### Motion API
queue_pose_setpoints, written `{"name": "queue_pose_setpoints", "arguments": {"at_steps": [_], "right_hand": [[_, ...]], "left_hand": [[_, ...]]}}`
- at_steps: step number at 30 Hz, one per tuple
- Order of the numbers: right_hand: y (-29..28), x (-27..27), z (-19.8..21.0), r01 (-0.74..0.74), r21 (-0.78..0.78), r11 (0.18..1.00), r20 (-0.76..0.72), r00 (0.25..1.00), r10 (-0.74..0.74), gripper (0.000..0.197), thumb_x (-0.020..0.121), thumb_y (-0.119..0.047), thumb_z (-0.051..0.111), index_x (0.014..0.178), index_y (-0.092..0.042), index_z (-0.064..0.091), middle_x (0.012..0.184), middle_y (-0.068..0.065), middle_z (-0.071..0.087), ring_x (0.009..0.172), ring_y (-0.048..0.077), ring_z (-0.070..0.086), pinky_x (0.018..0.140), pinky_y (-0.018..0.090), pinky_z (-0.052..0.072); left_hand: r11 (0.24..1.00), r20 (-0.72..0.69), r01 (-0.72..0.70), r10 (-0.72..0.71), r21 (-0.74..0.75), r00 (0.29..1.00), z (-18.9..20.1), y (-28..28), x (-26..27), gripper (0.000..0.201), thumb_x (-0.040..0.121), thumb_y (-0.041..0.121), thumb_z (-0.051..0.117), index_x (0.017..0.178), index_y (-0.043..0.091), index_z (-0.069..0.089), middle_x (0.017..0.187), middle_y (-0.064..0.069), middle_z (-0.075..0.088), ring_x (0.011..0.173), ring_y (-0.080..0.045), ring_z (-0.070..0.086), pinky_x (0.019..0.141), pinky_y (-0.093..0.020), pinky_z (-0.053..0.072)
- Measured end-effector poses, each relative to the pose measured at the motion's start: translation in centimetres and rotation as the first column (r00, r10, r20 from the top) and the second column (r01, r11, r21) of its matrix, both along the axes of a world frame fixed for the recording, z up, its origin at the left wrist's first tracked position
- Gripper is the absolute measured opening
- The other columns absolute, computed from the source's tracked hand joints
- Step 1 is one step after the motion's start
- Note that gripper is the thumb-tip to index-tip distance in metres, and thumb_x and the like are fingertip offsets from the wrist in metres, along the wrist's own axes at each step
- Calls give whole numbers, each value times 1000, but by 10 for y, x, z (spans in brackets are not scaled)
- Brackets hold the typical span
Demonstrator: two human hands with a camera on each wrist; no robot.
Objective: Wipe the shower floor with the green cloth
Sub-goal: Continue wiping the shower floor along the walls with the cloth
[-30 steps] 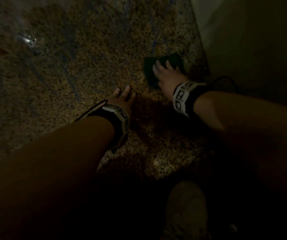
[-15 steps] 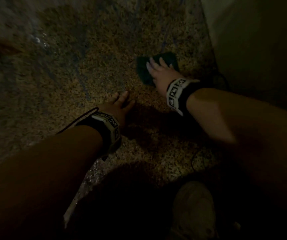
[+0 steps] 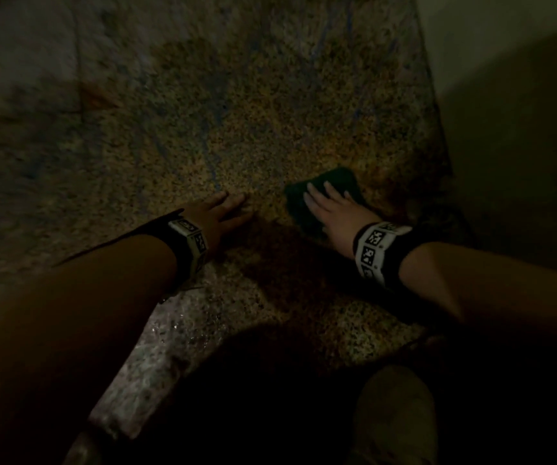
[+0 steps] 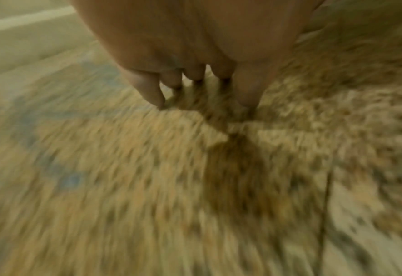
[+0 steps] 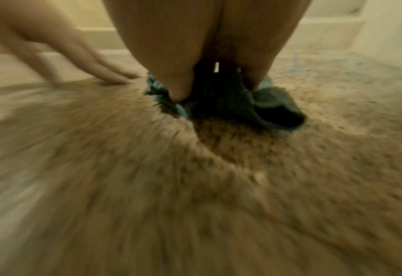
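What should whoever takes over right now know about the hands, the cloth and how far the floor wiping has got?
Right hand: flat on the crumpled dark green cloth, fingers spread and pressing it down, no closed grip.
Left hand: fingers straight, resting on the speckled tan stone shower floor, holding nothing.
The cloth lies near the pale wall on the right.
Done: cannot tell which patches are wiped; the views are dim and blurred.
Left: probably wiping on across the floor; blue streaks show ahead of the hands.

Green cloth (image 3: pixel 324 193), tan-speckled shower floor (image 3: pixel 237 129)
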State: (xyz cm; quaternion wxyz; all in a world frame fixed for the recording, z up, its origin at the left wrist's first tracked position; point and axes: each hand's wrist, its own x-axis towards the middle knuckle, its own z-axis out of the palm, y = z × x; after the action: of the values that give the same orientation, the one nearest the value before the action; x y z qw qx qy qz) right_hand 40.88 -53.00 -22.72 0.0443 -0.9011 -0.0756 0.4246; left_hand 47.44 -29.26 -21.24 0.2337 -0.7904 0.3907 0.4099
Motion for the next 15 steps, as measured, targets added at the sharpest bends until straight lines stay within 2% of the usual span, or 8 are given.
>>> {"name": "queue_pose_setpoints", "arguments": {"at_steps": [5,9,11,15], "right_hand": [[25,54,2,175,-2,985,-25,984,-175,69,99,2,33,151,-18,-8,157,-2,-19,145,29,-13,116,47,3],[51,93,6,310,-29,950,-54,949,-311,67,102,-6,36,151,-16,-8,158,0,-19,145,31,-13,116,50,5],[56,90,9,285,-49,957,-71,955,-288,68,101,-4,36,151,-15,-8,158,1,-18,145,32,-12,116,49,6],[65,43,6,100,-27,995,-67,993,-101,76,96,5,38,151,-16,-9,157,0,-21,145,30,-14,116,46,5]], "left_hand": [[998,-75,-50,54,45,996,1,3,0,86,96,26,50,146,34,-19,150,-1,-36,142,-28,-23,116,-43,5],[996,-106,-56,63,64,992,4,0,4,94,92,23,57,146,36,-19,149,1,-37,142,-28,-23,116,-44,6],[997,-118,-73,77,40,990,5,3,3,100,90,19,61,146,37,-19,149,3,-38,142,-26,-24,115,-45,7],[996,-129,-88,83,-32,988,2,8,3,93,93,11,55,146,37,-17,149,5,-36,141,-24,-24,116,-42,3]]}}
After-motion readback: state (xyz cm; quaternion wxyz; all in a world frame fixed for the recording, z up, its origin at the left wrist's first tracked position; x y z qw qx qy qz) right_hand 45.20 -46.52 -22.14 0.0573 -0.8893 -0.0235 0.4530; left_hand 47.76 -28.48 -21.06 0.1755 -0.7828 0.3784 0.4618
